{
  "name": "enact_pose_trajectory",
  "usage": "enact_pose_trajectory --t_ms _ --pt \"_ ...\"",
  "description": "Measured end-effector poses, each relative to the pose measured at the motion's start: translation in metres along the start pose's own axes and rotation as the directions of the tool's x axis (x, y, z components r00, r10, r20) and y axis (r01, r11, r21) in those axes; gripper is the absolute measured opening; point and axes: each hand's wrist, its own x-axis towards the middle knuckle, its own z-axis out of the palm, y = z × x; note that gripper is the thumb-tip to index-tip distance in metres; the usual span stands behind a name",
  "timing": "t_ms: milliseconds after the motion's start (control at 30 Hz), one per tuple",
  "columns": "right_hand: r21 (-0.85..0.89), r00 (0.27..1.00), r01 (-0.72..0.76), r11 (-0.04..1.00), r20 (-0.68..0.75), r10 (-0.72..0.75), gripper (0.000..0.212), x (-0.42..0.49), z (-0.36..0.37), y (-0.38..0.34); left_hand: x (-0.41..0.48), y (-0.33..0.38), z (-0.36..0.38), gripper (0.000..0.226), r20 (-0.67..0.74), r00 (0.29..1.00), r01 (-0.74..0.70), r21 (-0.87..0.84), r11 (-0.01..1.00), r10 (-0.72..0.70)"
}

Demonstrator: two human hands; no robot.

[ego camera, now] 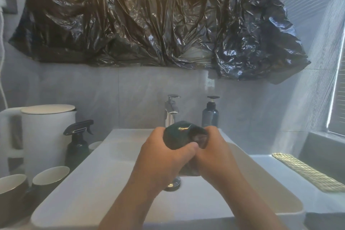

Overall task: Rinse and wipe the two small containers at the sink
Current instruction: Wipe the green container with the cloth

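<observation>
Holding the dark container (177, 136) above the white sink basin (93, 183), you have both hands clamped on it. The left hand (164, 153) wraps its rounded body, and the right hand (214, 151) grips the open end. No water is visible at the faucet (170, 110). Expect the glossy surface to turn slick once wet; a loosened grip would drop it onto the hard basin near the drain (172, 185). The spout sits just behind the container, so a careless lift could strike metal. The pump bottle (210, 115) stands near your right hand; avoid tipping it.
</observation>
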Motion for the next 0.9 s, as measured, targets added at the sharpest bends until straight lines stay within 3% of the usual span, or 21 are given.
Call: enact_pose_trajectory --t_ms 100,233,400,467,567,700,800,900 --pt "-0.15 0.992 0.104 0.983 -0.06 -0.114 0.026 -0.002 -0.001 -0.004 0.002 0.001 -0.008 0.047 0.099 0.994 0.056 -0.091 0.994 -0.047" --pt "-0.291 0.962 0.209 0.933 -0.11 -0.25 0.023 -0.004 -0.003 -0.009 0.003 0.002 -0.013 0.028 0.117 0.992 -0.04 -0.048 0.998 0.046" --pt "-0.321 0.934 0.352 0.879 0.064 -0.35 0.028 -0.006 -0.005 -0.009 -0.001 0.005 -0.009 0.016 0.191 0.982 -0.035 0.113 0.993 0.013" --pt "-0.251 0.944 0.317 0.914 -0.007 -0.329 0.028 -0.005 -0.002 -0.006 -0.002 0.004 -0.006 0.013 0.116 0.991 -0.076 0.096 0.993 0.065" --pt "-0.043 0.987 0.116 0.992 -0.106 -0.12 0.023 0.002 0.001 -0.004 -0.006 0.005 0.003 0.019 -0.093 0.984 -0.152 0.005 0.988 0.152" --pt "-0.004 0.999 -0.013 1.0 -0.036 0.013 0.01 0.01 0.002 -0.003 -0.016 0.005 0.013 0.024 -0.216 0.951 -0.234 -0.029 0.972 0.223" --pt "-0.016 0.998 -0.057 0.998 0.015 0.058 0.012 0.012 0.003 0.0 -0.015 0.006 0.013 0.025 -0.146 0.965 -0.214 0.034 0.976 0.217" --pt "-0.082 1.0 -0.017 0.996 -0.01 0.016 0.007 0.011 0.001 0.004 -0.01 0.008 0.008 0.029 0.016 0.996 -0.084 0.119 0.989 0.082"
